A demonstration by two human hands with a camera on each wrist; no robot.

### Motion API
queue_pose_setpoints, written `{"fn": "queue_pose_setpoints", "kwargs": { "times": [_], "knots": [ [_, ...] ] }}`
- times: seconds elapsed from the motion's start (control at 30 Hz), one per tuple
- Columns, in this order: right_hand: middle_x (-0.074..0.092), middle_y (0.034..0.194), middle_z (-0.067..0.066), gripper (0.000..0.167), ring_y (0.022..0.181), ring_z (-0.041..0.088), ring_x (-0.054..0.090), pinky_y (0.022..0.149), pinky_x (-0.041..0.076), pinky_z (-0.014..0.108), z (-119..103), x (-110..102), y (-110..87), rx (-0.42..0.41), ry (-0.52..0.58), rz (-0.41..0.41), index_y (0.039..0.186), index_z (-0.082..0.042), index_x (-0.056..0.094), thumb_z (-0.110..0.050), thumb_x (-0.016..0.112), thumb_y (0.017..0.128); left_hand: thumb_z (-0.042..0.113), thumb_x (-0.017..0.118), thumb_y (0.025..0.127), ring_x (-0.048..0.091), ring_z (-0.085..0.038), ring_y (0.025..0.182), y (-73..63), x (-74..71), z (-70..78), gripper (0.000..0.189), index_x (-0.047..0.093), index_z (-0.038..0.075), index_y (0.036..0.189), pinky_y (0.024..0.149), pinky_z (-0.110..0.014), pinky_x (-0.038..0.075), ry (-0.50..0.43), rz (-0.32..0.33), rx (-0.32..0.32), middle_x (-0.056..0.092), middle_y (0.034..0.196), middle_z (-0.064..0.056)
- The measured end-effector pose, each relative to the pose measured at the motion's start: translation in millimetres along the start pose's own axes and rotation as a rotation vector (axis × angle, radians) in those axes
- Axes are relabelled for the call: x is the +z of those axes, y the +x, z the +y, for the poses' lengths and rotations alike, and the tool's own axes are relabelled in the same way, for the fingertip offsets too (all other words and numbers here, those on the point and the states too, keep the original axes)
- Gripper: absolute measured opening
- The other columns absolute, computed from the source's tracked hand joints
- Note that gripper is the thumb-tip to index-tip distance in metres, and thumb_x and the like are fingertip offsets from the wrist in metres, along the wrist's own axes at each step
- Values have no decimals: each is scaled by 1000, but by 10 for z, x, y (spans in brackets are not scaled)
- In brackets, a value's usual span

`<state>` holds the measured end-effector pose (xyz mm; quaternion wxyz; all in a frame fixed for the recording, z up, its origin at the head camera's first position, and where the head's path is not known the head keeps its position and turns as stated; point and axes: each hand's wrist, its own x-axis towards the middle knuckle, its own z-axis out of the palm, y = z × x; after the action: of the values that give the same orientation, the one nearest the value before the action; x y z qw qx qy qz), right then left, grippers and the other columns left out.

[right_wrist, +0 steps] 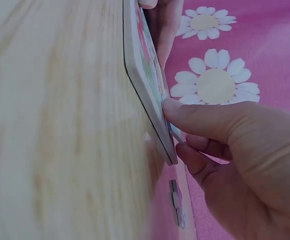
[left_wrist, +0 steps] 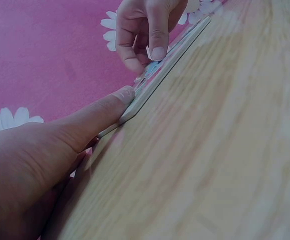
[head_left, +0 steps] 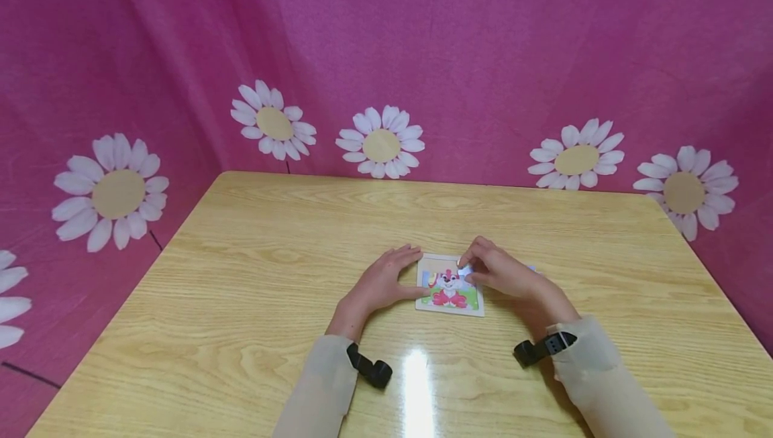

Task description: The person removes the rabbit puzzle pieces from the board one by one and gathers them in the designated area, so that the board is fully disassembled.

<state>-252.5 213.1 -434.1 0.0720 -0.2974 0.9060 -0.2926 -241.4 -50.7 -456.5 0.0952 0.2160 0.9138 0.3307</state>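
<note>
A small framed jigsaw puzzle [head_left: 449, 298] lies on the table, showing a pink-and-white cartoon animal on green. Bare tan backing shows at its upper left. My left hand [head_left: 379, 282] rests at the puzzle's left side, its thumb over the frame and its fingers along the far left corner. Over the upper right part, my right hand [head_left: 502, 273] pinches a light-blue puzzle piece [right_wrist: 176, 133] between thumb and fingers. That piece is low against the board; whether it sits flat is hidden. Another loose piece [right_wrist: 176, 202] lies just right of the frame, mostly behind the right hand in the head view.
The wood-grain table [head_left: 272, 237] extends around the puzzle on all sides. A pink cloth [head_left: 386, 35] with white daisies hangs behind the far edge and along the sides. Both wrists carry black strapped cameras [head_left: 379, 373].
</note>
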Motion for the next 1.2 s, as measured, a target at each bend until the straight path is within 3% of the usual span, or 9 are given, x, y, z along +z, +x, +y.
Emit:
{"fn": "queue_pose_setpoints", "kwargs": {
  "times": [0.47, 0.83, 1.03, 1.2],
  "knots": [
    [55, 102, 7, 27, 86, 16, 50, 70, 45, 21, 9, 9, -2, 45, -5, 32, 115, -2, 64, -7, 69, 89, 49, 75, 82, 25, -18, 152, -1, -7, -5, 78, 45, 21, 148, 125, -44, 21, 3, -1, -1, 36, 159, 3],
    [58, 100, 6, 24, 85, 16, 53, 69, 45, 20, 2, 46, -29, 28, 20, 143, 111, -4, 66, -2, 70, 87, 49, 75, 81, 25, -20, 152, 2, -6, 10, 78, 45, 22, 148, 125, -46, 23, 4, -2, -11, 35, 159, 2],
    [63, 101, 8, 20, 89, 16, 58, 76, 52, 20, 29, 71, -22, 57, 66, 209, 108, -5, 70, 1, 66, 89, 49, 75, 82, 25, -19, 152, 1, -3, 13, 78, 45, 21, 148, 125, -46, 23, 4, -1, -6, 36, 159, 2],
    [65, 101, 7, 19, 88, 12, 56, 76, 50, 15, 67, 85, -18, 80, 116, 258, 106, -8, 73, 0, 64, 91, 49, 75, 82, 26, -21, 151, 1, 1, 11, 78, 45, 21, 148, 124, -47, 25, 6, 1, -4, 36, 159, 1]
  ]
}}
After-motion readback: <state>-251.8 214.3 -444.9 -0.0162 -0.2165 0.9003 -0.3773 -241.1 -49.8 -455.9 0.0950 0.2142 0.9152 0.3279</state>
